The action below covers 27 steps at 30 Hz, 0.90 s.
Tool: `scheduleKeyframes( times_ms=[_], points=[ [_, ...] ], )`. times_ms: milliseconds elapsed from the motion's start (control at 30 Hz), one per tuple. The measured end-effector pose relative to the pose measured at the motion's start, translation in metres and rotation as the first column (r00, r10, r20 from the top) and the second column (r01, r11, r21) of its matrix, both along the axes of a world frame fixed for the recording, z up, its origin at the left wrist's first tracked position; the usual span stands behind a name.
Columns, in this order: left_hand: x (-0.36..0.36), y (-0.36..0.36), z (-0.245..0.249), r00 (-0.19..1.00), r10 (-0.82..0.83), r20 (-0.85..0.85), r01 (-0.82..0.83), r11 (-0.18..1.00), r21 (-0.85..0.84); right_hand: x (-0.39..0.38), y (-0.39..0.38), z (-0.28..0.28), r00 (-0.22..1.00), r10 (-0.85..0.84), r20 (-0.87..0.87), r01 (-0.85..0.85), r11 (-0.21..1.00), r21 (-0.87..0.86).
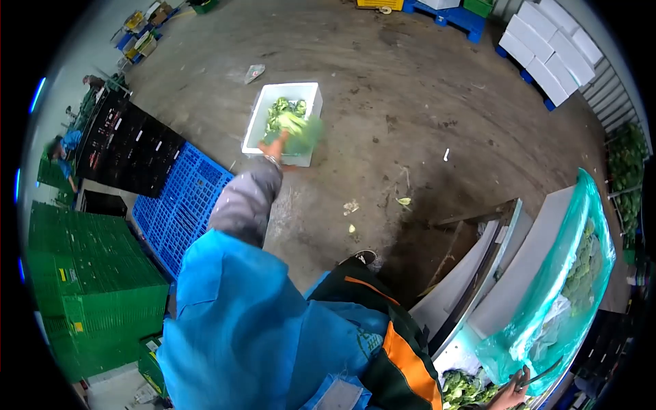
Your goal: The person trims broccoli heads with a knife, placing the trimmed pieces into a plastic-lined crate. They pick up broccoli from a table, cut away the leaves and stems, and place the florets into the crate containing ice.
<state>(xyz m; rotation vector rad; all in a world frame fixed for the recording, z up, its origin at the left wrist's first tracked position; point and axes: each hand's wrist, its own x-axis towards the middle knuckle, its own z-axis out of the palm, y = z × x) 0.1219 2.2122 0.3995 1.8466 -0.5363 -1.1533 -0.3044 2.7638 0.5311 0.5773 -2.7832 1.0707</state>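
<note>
My left hand (273, 145) reaches over the near edge of a white foam box (253, 130) on the floor, fingers stretched out. Just beyond its fingertips, a broccoli head (305, 139) is smeared by motion and looks loose from the hand. Broccoli pieces (281, 109) lie inside the box. At the lower right, my right hand (514, 391) is closed around a knife (545, 373), whose thin dark blade points right. That hand is beside a green plastic liner (502, 352) and above cut broccoli leaves (465, 388). Broccoli heads (584, 266) show through the liner.
Green crates (102, 287), a blue pallet (181, 205) and black crates (126, 147) stand left. White foam boxes (550, 51) are stacked at the far right. A wooden stand (458, 249) is near my legs. Scraps (350, 207) lie on the floor. Another person (65, 150) is at far left.
</note>
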Motion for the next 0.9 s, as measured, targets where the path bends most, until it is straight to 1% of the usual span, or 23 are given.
scheduleKeyframes(
  times_ms=[33, 67, 100, 133, 200, 233, 267, 300, 333, 367, 400, 433, 467, 500, 533, 567, 600, 633, 667, 767, 800, 867, 900],
  points=[
    [0.035, -0.041, -0.050, 0.999, 0.042, 0.020, -0.042, 0.999, -0.022, 0.000, -0.009, -0.001, 0.997, -0.081, 0.004, 0.079, 0.982, 0.170],
    [0.049, -0.063, -0.089, 0.994, -0.076, 0.081, 0.074, 0.997, 0.031, -0.002, -0.019, 0.001, 0.987, -0.162, -0.007, 0.155, 0.929, 0.335],
    [0.063, -0.085, -0.128, 0.971, -0.195, 0.139, 0.185, 0.979, 0.083, -0.007, -0.013, -0.011, 0.986, -0.153, -0.064, 0.165, 0.920, 0.356],
    [0.057, -0.084, -0.147, 0.896, -0.393, 0.205, 0.361, 0.916, 0.177, -0.011, -0.018, -0.022, 0.984, -0.175, -0.017, 0.176, 0.974, 0.143],
    [0.013, -0.046, -0.174, 0.487, -0.837, 0.251, 0.773, 0.546, 0.323, -0.017, -0.022, -0.044, 0.978, -0.189, 0.086, 0.205, 0.937, -0.282],
    [-0.011, -0.022, -0.187, 0.233, -0.943, 0.237, 0.900, 0.302, 0.315, -0.020, -0.017, -0.053, 0.983, -0.175, 0.049, 0.182, 0.929, -0.322],
    [-0.036, 0.004, -0.194, 0.107, -0.975, 0.196, 0.948, 0.159, 0.275, -0.021, -0.016, -0.054, 0.977, -0.198, 0.074, 0.211, 0.921, -0.327],
    [-0.058, 0.026, -0.194, 0.052, -0.987, 0.153, 0.967, 0.088, 0.239, -0.022, -0.012, -0.055, 0.983, -0.159, 0.091, 0.181, 0.926, -0.330],
    [-0.091, 0.049, -0.154, 0.179, -0.982, 0.068, 0.904, 0.191, 0.382, -0.022, -0.005, -0.055, 0.986, -0.126, 0.107, 0.155, 0.930, -0.333],
    [-0.100, 0.057, -0.158, 0.129, -0.984, 0.120, 0.942, 0.159, 0.294, -0.029, 0.006, -0.066, 0.989, -0.131, 0.064, 0.144, 0.931, -0.336],
    [-0.112, 0.061, -0.163, 0.069, -0.983, 0.172, 0.976, 0.102, 0.194, -0.033, 0.005, -0.080, 0.989, -0.142, -0.034, 0.109, 0.875, -0.472],
    [-0.133, 0.064, -0.167, -0.005, -0.975, 0.222, 0.997, 0.013, 0.079, -0.021, -0.013, -0.070, 0.950, -0.305, 0.066, 0.302, 0.842, -0.446],
    [-0.157, 0.069, -0.135, 0.036, -0.974, 0.225, 0.999, 0.037, 0.002, -0.013, -0.014, -0.054, 0.950, -0.236, 0.204, 0.295, 0.893, -0.339],
    [-0.179, 0.072, -0.107, 0.018, -0.985, 0.171, 0.998, 0.007, -0.064, -0.007, -0.026, -0.047, 0.946, -0.285, 0.154, 0.321, 0.892, -0.320],
    [-0.205, 0.079, -0.061, -0.046, -0.985, 0.164, 0.982, -0.075, -0.175, -0.017, -0.002, -0.059, 0.927, -0.370, 0.067, 0.375, 0.924, -0.078],
    [-0.229, 0.084, -0.040, -0.087, -0.994, 0.061, 0.954, -0.100, -0.281, -0.011, 0.001, -0.066, 0.958, -0.272, 0.089, 0.286, 0.904, -0.319],
    [-0.259, 0.094, -0.009, -0.061, -0.995, -0.083, 0.967, -0.038, -0.252, -0.005, -0.008, -0.060, 0.951, -0.208, 0.229, 0.290, 0.859, -0.422],
    [-0.285, 0.101, 0.019, -0.169, -0.985, -0.025, 0.931, -0.152, -0.331, 0.004, -0.020, -0.053, 0.975, -0.095, 0.199, 0.198, 0.770, -0.606],
    [-0.306, 0.111, 0.043, -0.251, -0.967, 0.042, 0.882, -0.246, -0.401, 0.016, -0.020, -0.046, 0.961, -0.176, 0.214, 0.267, 0.795, -0.544],
    [-0.369, 0.154, 0.118, -0.448, -0.879, 0.164, 0.723, -0.464, -0.511, 0.044, 0.005, -0.054, 0.933, -0.181, 0.310, 0.321, 0.808, -0.494],
    [-0.388, 0.172, 0.142, -0.529, -0.823, 0.207, 0.662, -0.553, -0.505, 0.054, 0.011, -0.061, 0.934, -0.242, 0.262, 0.343, 0.808, -0.479],
    [-0.431, 0.209, 0.174, -0.623, -0.661, 0.418, 0.506, -0.749, -0.428, 0.073, 0.034, -0.091, 0.921, -0.251, 0.298, 0.389, 0.643, -0.660],
    [-0.454, 0.227, 0.185, -0.601, -0.559, 0.571, 0.445, -0.828, -0.342, 0.086, 0.050, -0.107, 0.848, -0.307, 0.433, 0.527, 0.586, -0.616]
  ],
)
